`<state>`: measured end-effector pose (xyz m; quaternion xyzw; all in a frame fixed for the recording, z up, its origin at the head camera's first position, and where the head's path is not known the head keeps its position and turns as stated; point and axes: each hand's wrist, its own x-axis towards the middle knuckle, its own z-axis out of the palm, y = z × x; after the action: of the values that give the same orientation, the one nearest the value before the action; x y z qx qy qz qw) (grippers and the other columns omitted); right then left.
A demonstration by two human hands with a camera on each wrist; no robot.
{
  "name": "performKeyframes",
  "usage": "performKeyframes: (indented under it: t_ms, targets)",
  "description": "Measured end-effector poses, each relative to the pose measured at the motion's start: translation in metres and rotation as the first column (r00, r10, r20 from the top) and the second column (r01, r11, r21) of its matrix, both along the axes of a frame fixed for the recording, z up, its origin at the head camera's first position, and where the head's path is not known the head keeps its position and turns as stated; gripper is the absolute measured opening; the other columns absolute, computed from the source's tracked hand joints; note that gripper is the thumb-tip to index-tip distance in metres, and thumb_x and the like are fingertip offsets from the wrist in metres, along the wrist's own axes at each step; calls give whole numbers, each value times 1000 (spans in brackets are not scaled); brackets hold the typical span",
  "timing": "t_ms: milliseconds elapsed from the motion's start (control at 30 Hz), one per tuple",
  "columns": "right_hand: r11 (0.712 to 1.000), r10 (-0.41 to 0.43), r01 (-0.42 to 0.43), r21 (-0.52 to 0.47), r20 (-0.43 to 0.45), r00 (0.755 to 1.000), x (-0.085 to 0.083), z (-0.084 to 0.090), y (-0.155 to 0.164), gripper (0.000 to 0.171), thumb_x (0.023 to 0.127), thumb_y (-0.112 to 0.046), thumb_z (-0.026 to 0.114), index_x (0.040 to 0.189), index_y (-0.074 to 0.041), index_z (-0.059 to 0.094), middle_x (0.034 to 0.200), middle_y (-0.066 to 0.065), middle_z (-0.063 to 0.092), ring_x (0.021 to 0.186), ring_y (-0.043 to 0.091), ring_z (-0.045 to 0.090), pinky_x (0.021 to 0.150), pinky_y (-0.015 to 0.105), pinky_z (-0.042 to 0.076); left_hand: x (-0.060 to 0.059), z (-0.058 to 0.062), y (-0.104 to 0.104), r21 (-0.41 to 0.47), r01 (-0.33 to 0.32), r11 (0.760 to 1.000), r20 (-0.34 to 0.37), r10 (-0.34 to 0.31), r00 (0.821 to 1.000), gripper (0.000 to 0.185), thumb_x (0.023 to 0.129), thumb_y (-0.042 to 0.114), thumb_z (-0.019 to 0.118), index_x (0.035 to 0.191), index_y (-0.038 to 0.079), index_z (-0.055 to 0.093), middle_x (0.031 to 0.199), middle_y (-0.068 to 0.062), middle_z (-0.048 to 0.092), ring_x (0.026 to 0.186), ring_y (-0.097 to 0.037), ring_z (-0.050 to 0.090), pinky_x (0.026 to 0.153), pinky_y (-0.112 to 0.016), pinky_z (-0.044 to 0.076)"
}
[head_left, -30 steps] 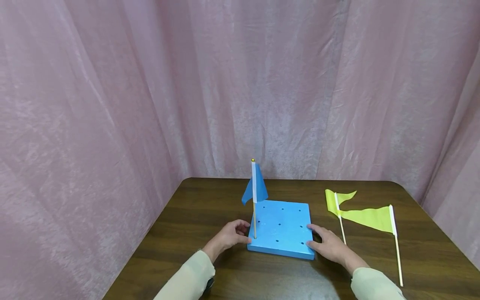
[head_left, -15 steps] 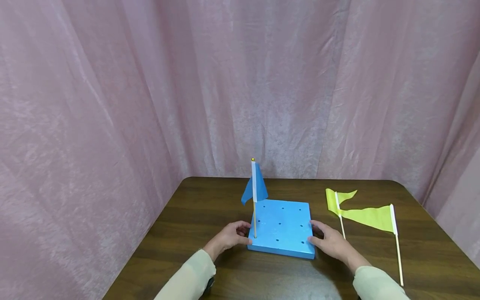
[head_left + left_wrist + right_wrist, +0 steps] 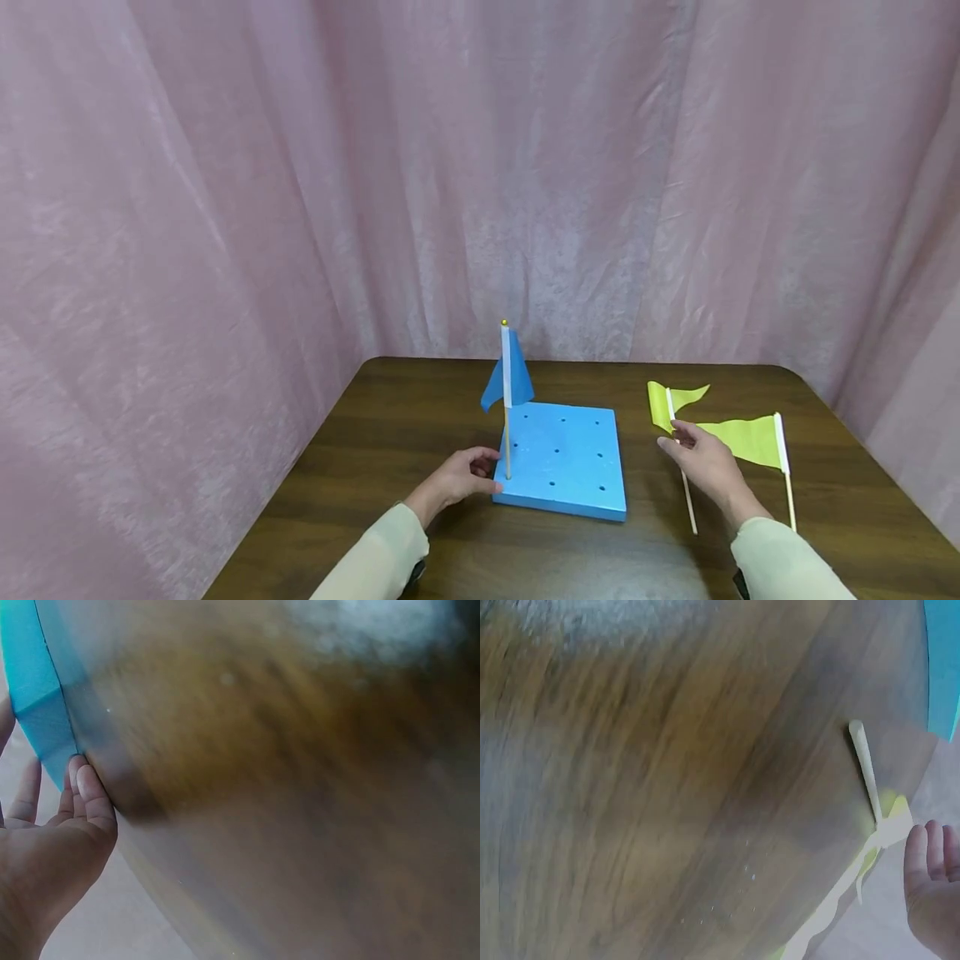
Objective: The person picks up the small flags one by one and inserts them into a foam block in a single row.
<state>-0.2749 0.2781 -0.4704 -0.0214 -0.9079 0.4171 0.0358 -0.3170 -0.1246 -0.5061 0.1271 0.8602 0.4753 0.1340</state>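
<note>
1. The left hand (image 3: 457, 479) rests against the near-left edge of the blue foam block (image 3: 562, 457); its fingers are loosely bent, the tips touching the block's side, and grip nothing.
2. The blue foam block lies flat on the table (image 3: 360, 467), near its middle, with rows of small holes in its top face.
3. A blue flag (image 3: 507, 383) stands upright in a hole at the block's left side.
4. The right hand (image 3: 701, 462) hovers over the stick of the nearer yellow flag (image 3: 670, 402), fingers relaxed and spread, holding nothing.
5. A second yellow flag (image 3: 750, 439) lies flat just right of the first.
6. A pink curtain (image 3: 225, 208) encloses the table.
</note>
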Motion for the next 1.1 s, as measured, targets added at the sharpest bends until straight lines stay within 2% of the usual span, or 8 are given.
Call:
performKeyframes:
  t_ms: [300,467,567,767,967,1100]
  targets:
    - [991,-132,132,12,30,991,1,-1,19,68,100,-39,55,138,16,42,134,35,50,123,51,48,99,57,40,2,-1,-2,0,2,1000,-4,-2,1000,49,81,15,84,126,11,65,106,-7,58,94,-24,51,82,-40,48]
    - [984,-178,179,-5,88,980,3,-3,25,68,99,-39,56,137,16,44,141,36,42,128,54,38,103,59,34,1,0,1,-11,-1,1000,6,1,1000,49,81,16,84,126,12,64,107,-7,58,95,-24,52,84,-42,49]
    - [984,-180,181,0,105,978,4,-5,24,68,98,-40,56,136,16,45,142,36,40,129,55,36,103,60,33,0,0,1,-14,-8,1000,18,8,1000,49,81,15,84,126,13,64,107,-7,58,96,-24,52,85,-43,49]
    - [985,-175,174,18,101,979,4,-10,18,66,97,-39,59,131,17,50,136,36,47,123,54,43,99,59,38,0,0,0,-7,-9,1000,32,9,999,49,80,15,84,125,14,65,107,-6,58,96,-24,52,85,-42,49]
    - [986,-168,168,5,120,978,4,-14,15,66,94,-41,63,129,15,53,134,35,49,121,55,44,97,59,39,-1,-2,-1,-1,-15,1000,38,15,999,49,80,17,84,125,15,65,107,-6,58,96,-24,52,84,-41,49]
    - [988,-149,153,-21,134,980,5,-16,16,61,91,-32,68,128,15,53,125,35,56,106,46,58,90,55,45,-2,-2,-2,-4,-17,1000,33,18,999,49,80,18,85,125,15,65,107,-6,58,96,-25,52,85,-42,49]
